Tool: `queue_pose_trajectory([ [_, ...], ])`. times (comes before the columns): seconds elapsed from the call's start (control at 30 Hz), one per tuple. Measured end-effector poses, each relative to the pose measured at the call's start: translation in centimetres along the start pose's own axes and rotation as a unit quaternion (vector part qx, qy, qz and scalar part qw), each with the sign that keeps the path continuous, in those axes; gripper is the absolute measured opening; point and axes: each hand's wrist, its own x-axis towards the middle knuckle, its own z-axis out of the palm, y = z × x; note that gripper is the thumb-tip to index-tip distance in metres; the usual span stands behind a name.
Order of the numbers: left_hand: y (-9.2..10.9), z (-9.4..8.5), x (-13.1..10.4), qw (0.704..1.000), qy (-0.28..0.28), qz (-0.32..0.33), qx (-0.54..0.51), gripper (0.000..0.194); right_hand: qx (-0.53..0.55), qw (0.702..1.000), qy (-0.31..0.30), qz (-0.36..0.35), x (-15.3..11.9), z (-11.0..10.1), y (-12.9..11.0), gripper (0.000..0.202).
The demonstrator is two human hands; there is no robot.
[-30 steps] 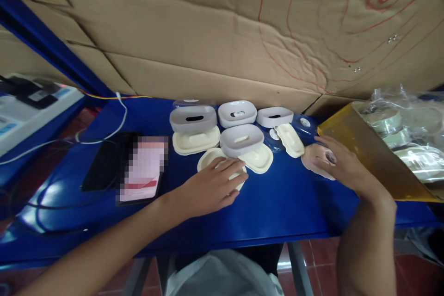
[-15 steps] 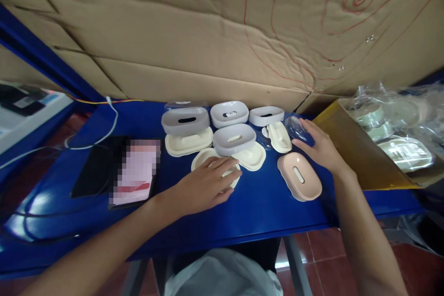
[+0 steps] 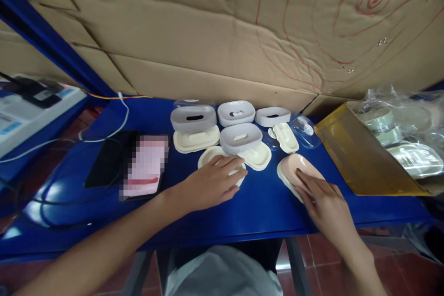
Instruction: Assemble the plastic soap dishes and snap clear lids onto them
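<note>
On the right of the blue table, I see the pink soap dish, its long axis slanting far-left from beneath the bent fingers of the nearer right hand, grip unclear to me, while the left hand spreads loosely over a cream tray.

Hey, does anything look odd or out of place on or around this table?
Nothing looks spilled or broken. The red scribble on the cardboard behind the table looks odd, like loose hand-drawn rings. The front gray dish also overlaps a cream tray, so it looks untidy.
</note>
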Motion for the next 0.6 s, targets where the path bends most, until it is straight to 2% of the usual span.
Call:
queue_pose_trajectory([
  [0.1,0.0,-0.1,-0.1,1.0,-0.002,-0.002,-0.007,0.037,0.051,0.999,-0.003,-0.008,0.5,-1.1,1.2,0.038],
  [0.2,-0.3,-0.9,-0.4,0.999,-0.003,-0.004,-0.035,0.049,0.04,0.998,0.041,-0.01,1.3,-1.6,3.1,0.036],
  [0.3,-1.0,-2.1,-1.1,0.998,-0.013,-0.027,-0.05,0.053,-0.031,0.994,0.101,0.004,2.3,-0.5,5.5,0.035],
  [0.43,-1.3,-3.0,-2.2,0.996,-0.036,-0.061,-0.061,0.036,-0.051,0.992,0.114,-0.002,3.0,1.9,7.9,0.035],
  [0.53,0.3,-2.6,-2.9,0.996,-0.043,-0.052,-0.064,0.035,-0.028,0.992,0.123,-0.01,2.5,2.3,7.5,0.044],
  [0.6,2.2,-2.0,-3.3,0.997,-0.036,-0.048,-0.052,0.038,0.006,0.992,0.119,-0.032,2.0,1.8,5.8,0.047],
])
